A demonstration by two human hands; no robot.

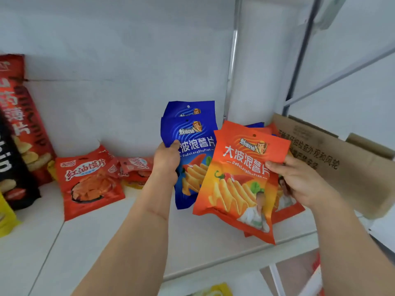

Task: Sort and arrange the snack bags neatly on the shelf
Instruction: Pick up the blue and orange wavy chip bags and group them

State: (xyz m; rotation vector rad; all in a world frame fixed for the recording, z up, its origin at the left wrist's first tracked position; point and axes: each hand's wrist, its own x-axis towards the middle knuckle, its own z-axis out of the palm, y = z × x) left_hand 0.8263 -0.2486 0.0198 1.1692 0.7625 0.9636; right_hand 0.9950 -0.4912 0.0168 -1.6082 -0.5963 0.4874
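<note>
Both forearms reach in from the bottom edge, over the white shelf [89, 242]. A yellow bag [218, 290] sits on the level below, mostly cut off.

Right hand [299, 182] grips the orange bags [241, 180] at their right edge, thumb on the front; it's a fanned stack with more orange ones behind, tilted, lower corners near the shelf front. Left hand [166, 159] pinches the blue bags [188, 146] at the left edge, thumb on front. There are two, one behind the other, upright, and the front orange bag overlaps their right side.

Left of that, a red bag [89, 180] lies flat on the shelf with a smaller red pack [136, 169] behind it. Far left, tall red and black chip bags [21, 129] stand against the back wall. Far right, a cardboard box [342, 165], flap open, just behind the orange stack.
</note>
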